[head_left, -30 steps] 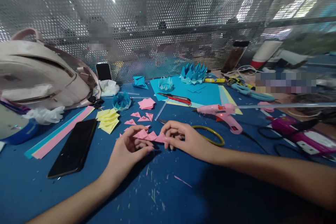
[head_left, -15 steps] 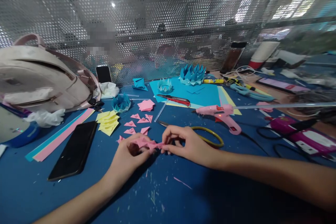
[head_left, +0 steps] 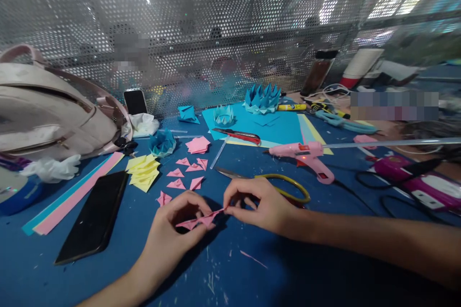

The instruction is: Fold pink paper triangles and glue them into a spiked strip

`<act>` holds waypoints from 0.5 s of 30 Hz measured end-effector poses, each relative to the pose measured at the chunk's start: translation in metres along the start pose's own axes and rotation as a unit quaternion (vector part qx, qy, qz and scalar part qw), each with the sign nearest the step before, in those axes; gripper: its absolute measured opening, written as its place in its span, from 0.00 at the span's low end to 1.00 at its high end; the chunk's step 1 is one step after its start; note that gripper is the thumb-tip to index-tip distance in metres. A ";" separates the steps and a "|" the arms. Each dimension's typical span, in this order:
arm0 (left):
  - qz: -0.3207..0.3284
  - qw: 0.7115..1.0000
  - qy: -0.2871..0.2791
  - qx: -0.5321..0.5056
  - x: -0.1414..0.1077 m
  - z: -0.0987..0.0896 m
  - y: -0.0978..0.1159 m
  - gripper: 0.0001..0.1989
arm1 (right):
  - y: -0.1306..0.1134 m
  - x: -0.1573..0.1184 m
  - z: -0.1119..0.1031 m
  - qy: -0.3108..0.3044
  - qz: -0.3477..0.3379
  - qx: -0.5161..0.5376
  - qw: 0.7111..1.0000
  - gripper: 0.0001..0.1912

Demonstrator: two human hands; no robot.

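Note:
A chain of folded pink paper pieces is stretched between both hands, low over the blue table. My left hand pinches it near the middle, fingers curled round it. At its right end, the fingertips of my right hand are pressed together on the strip. Several loose folded pink paper triangles lie just beyond my left hand, with a stack of pink paper squares behind them. Scissors with yellow handles lie partly hidden behind my right hand.
A pink glue gun lies to the right, its cord running across the table. A red utility knife rests on blue paper. Yellow paper squares, a black phone and a backpack are leftward. Blue paper crowns stand behind.
The pink chain has been tilted, its left end now lower and its right end raised. Both hands remain gripping it. The view has shifted slightly.

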State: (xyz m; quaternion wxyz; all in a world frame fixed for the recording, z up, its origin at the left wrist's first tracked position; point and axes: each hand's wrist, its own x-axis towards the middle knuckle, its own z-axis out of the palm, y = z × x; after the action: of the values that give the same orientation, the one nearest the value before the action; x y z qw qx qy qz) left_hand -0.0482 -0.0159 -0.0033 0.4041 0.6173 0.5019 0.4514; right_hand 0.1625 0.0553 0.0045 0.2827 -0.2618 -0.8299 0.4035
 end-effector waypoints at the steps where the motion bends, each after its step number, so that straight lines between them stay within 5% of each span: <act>1: 0.000 1.000 -0.010 -0.005 -0.001 0.000 0.000 0.06 | 0.001 0.000 0.000 0.000 0.001 0.002 1.000 0.02; 5: -0.012 0.999 -0.038 -0.030 -0.001 0.000 -0.001 0.13 | 0.001 -0.001 0.000 0.005 -0.015 -0.002 1.000 0.01; 15: 0.090 0.995 -0.001 0.041 0.000 0.001 0.003 0.04 | 0.002 -0.006 -0.001 -0.022 -0.134 -0.034 0.990 0.04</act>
State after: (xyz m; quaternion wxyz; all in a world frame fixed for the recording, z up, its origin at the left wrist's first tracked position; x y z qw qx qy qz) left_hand -0.0465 -0.0167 -0.0006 0.3362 0.6766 0.4620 0.4645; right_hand 0.1674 0.0532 0.0015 0.3065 -0.1487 -0.8769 0.3390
